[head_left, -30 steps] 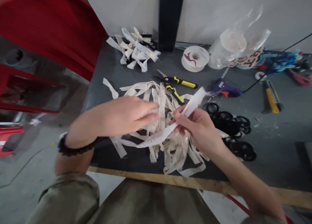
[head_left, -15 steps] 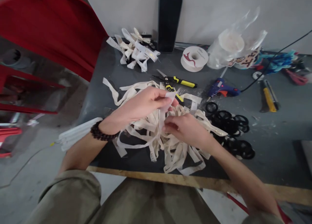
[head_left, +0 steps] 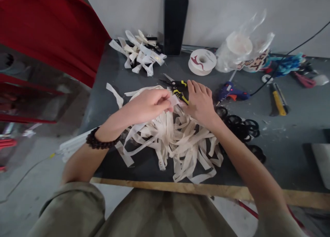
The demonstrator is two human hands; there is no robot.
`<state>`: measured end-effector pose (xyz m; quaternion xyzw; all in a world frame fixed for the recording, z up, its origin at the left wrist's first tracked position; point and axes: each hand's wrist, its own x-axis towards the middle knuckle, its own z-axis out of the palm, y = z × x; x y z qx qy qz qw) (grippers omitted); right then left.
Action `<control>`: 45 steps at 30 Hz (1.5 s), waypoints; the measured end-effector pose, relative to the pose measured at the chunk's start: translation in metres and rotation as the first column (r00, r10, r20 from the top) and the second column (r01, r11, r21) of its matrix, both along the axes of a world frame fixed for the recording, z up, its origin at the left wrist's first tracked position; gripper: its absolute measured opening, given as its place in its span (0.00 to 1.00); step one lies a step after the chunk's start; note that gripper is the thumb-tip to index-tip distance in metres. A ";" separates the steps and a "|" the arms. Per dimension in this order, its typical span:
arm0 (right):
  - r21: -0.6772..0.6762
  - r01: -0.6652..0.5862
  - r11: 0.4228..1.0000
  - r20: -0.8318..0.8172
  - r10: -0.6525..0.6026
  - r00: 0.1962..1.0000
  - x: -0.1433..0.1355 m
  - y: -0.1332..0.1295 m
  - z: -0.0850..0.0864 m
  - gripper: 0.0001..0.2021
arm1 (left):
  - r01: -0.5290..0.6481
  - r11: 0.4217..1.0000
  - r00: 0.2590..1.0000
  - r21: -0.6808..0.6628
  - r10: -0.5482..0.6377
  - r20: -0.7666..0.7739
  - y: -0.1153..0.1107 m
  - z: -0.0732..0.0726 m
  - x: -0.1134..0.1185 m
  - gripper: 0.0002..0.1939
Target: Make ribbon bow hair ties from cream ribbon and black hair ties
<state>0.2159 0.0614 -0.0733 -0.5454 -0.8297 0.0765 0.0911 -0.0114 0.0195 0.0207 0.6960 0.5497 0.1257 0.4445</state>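
My left hand [head_left: 156, 104] is closed in a pinch on a pale ribbon strip [head_left: 174, 100], whose short end sticks out past the fingertips. To its right, my right hand [head_left: 200, 99] lies palm down over the handles of the black-and-yellow snips [head_left: 177, 87], fingers stretched over the upper handle. The hand hides part of the handles, and the snips lie flat on the table with their blades pointing left. Beneath both hands spreads a tangled heap of cream ribbon strips [head_left: 165, 137], some with printed letters.
Ribbon bows [head_left: 143, 55] lie at the back left, beside an upright phone [head_left: 176, 24]. A ribbon spool [head_left: 202, 61], a plastic-wrapped roll [head_left: 234, 51], a blue glue gun [head_left: 232, 91] and a yellow cutter [head_left: 279, 99] sit rightward. Black hair ties [head_left: 242, 127] are piled near my right forearm.
My right hand has left the ribbon and moved up and away onto the snips' handles. My left hand still pinches the ribbon, now turned so less of the strip shows.
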 end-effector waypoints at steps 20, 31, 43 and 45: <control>-0.631 -0.274 0.726 -0.759 -0.503 0.415 0.061 -0.079 0.050 0.30 | -0.009 0.999 0.975 -0.053 0.020 0.220 0.000 -0.013 0.007 0.16; -0.714 -0.433 0.551 -0.689 -0.663 0.294 0.028 -0.162 -0.009 0.34 | -0.257 0.918 0.785 -0.301 0.380 0.490 0.000 -0.026 0.018 0.14; -0.637 -0.446 0.628 -0.742 -0.657 0.135 0.012 -0.156 -0.033 0.36 | -0.266 0.909 0.738 -0.320 0.405 0.539 -0.006 -0.036 0.025 0.16; -0.631 -0.467 0.619 -0.744 -0.654 0.138 0.011 -0.153 -0.031 0.35 | -0.284 0.900 0.715 -0.330 0.428 0.553 -0.006 -0.036 0.026 0.16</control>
